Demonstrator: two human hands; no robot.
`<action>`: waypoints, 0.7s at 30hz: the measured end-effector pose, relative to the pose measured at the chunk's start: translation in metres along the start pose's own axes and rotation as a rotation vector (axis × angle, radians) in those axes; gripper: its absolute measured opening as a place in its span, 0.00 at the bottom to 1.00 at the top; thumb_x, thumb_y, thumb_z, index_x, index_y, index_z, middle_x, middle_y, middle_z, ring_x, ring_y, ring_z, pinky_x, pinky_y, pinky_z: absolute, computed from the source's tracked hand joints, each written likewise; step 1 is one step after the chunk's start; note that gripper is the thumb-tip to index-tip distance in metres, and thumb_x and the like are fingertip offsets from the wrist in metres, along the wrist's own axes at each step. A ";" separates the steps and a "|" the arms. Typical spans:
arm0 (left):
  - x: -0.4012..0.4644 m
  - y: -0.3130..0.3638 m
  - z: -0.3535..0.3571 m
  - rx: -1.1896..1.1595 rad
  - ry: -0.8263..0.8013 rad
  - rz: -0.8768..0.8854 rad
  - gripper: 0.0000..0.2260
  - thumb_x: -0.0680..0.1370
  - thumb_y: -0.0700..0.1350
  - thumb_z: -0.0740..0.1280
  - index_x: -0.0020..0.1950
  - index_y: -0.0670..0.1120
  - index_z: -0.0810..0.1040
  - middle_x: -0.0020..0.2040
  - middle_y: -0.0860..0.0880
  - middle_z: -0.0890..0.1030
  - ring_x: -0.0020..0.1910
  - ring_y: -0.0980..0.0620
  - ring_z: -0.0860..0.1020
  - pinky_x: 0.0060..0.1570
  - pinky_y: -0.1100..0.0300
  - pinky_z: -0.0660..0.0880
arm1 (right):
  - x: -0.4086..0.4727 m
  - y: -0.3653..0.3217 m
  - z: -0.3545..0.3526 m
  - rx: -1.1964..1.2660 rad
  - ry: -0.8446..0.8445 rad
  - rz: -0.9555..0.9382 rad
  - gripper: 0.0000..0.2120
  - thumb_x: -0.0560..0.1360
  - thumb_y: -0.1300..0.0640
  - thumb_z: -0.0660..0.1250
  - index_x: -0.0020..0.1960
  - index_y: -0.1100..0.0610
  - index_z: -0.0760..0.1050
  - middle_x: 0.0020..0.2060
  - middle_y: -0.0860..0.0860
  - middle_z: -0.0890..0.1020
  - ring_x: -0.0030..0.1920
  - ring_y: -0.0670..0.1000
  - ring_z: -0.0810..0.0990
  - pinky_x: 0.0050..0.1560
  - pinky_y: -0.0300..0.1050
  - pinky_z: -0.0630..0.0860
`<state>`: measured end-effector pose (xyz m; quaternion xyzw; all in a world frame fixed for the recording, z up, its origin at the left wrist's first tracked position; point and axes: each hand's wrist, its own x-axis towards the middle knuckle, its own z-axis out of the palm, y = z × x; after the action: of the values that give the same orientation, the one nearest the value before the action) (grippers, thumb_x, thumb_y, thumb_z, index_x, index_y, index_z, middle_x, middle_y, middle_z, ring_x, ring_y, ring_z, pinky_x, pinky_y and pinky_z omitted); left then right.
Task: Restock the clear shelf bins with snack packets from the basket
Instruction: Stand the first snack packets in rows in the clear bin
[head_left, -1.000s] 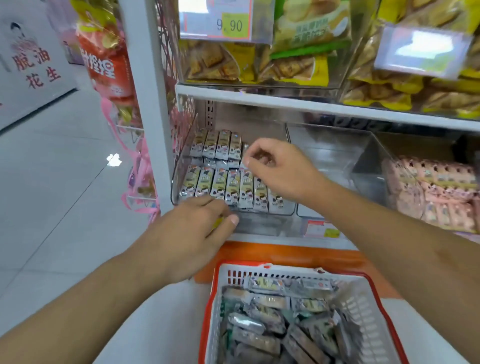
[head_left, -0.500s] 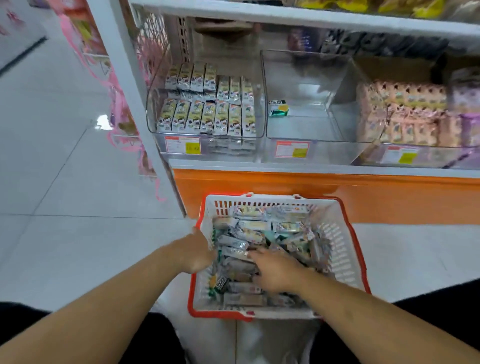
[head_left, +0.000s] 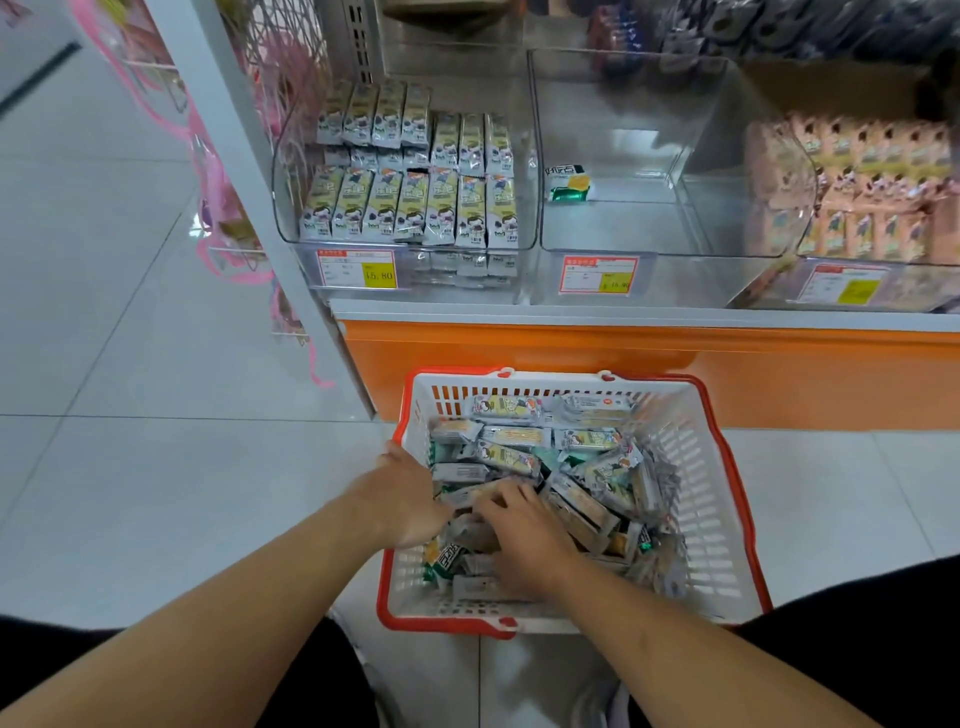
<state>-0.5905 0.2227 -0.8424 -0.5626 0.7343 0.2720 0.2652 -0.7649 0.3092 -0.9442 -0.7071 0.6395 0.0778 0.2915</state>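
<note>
Both hands dig into the crinkly foil packets (head_left: 582, 441) heaped in the slotted plastic basket (head_left: 696, 467). The left hand (head_left: 402, 496) has its fingertips buried, so I cannot tell its grip; the right hand (head_left: 524, 525) curls onto packets. Beyond the basket, the left clear bin (head_left: 291, 156) holds neat rows.

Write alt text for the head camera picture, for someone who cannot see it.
Both of a person's hands, left hand and right hand, dig among snack packets in a red-rimmed white basket on the floor. Above, the left clear bin is nearly full, the middle bin holds one packet.
</note>
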 end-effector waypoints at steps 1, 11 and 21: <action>0.000 0.001 0.000 -0.003 0.000 -0.001 0.45 0.82 0.67 0.56 0.81 0.33 0.46 0.77 0.34 0.58 0.67 0.41 0.73 0.62 0.51 0.75 | 0.000 0.000 0.001 0.013 0.017 -0.029 0.27 0.72 0.62 0.71 0.68 0.48 0.69 0.71 0.49 0.67 0.73 0.57 0.60 0.67 0.56 0.66; -0.001 -0.002 -0.008 -0.006 -0.045 0.038 0.40 0.82 0.65 0.57 0.81 0.37 0.51 0.75 0.36 0.63 0.57 0.46 0.76 0.60 0.50 0.78 | -0.010 -0.006 -0.010 0.058 -0.051 -0.127 0.18 0.76 0.55 0.68 0.65 0.46 0.76 0.56 0.48 0.79 0.57 0.53 0.75 0.58 0.54 0.77; -0.050 0.017 -0.101 -0.124 0.091 0.246 0.25 0.85 0.62 0.56 0.65 0.44 0.78 0.58 0.45 0.82 0.58 0.43 0.81 0.55 0.50 0.77 | -0.056 -0.033 -0.194 0.500 0.168 -0.065 0.12 0.74 0.52 0.77 0.48 0.43 0.75 0.56 0.42 0.80 0.58 0.46 0.80 0.60 0.52 0.79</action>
<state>-0.6041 0.1901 -0.7345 -0.4952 0.7908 0.3217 0.1611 -0.7939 0.2583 -0.7479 -0.6370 0.6379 -0.1511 0.4055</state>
